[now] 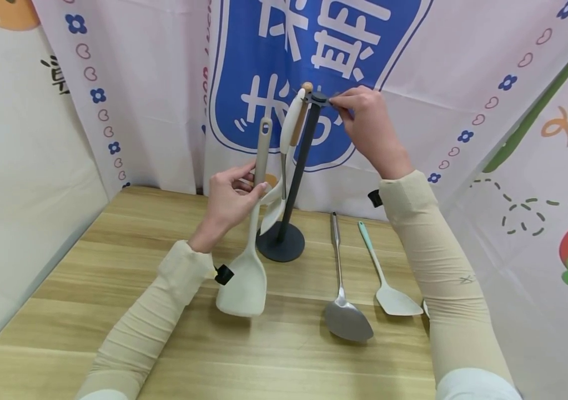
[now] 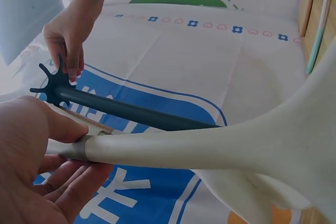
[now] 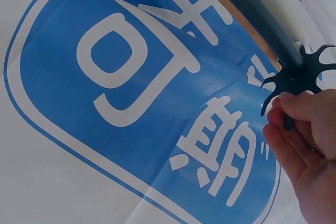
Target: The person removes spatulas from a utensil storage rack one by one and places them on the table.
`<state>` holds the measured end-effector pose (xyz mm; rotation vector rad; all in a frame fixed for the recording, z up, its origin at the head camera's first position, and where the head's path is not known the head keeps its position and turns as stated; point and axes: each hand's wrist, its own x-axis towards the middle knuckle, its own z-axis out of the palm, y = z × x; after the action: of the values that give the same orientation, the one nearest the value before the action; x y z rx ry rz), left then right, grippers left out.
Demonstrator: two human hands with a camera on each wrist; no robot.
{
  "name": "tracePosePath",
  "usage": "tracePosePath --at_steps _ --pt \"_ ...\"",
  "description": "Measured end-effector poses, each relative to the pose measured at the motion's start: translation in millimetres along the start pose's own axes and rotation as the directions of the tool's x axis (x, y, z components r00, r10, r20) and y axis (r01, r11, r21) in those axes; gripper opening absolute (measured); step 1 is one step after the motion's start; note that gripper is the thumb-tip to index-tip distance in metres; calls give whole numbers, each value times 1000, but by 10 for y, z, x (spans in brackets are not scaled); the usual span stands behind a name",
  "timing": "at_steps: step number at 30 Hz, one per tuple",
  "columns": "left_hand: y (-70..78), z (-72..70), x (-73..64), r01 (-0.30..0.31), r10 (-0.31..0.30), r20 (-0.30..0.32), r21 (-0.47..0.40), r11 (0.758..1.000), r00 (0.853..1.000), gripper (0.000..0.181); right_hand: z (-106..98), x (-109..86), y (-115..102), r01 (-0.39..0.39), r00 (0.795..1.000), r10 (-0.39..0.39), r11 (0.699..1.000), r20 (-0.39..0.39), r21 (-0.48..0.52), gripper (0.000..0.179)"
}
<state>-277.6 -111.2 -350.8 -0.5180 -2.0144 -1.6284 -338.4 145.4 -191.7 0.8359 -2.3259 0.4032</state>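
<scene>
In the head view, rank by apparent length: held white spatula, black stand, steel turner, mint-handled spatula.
Largest to smallest:
1. Held white spatula
2. Black stand
3. Steel turner
4. Mint-handled spatula

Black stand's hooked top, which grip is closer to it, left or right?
Right. The right grip pinches one prong of the hooked top. The left grip is lower, off to the person's left, holding the white spatula by its handle.

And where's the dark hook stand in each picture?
Head: the dark hook stand rises near the middle.
Left wrist: it runs from the left side past the middle.
Right wrist: it slants down the upper right.
Shared landmark: the big blue patch.
</scene>
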Motion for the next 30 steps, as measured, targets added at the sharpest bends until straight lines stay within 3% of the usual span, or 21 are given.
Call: tracePosePath --at_steps 8,30 --pt "-106 -24 -22 84 -87 55 60 995 995 49 -3 -9 4 -14 1000 14 1000 -9 9 24" --pt "-257 -68 -48 174 -194 100 184 968 976 45 5 -5 3 -23 1000 23 1000 -8 21 24"
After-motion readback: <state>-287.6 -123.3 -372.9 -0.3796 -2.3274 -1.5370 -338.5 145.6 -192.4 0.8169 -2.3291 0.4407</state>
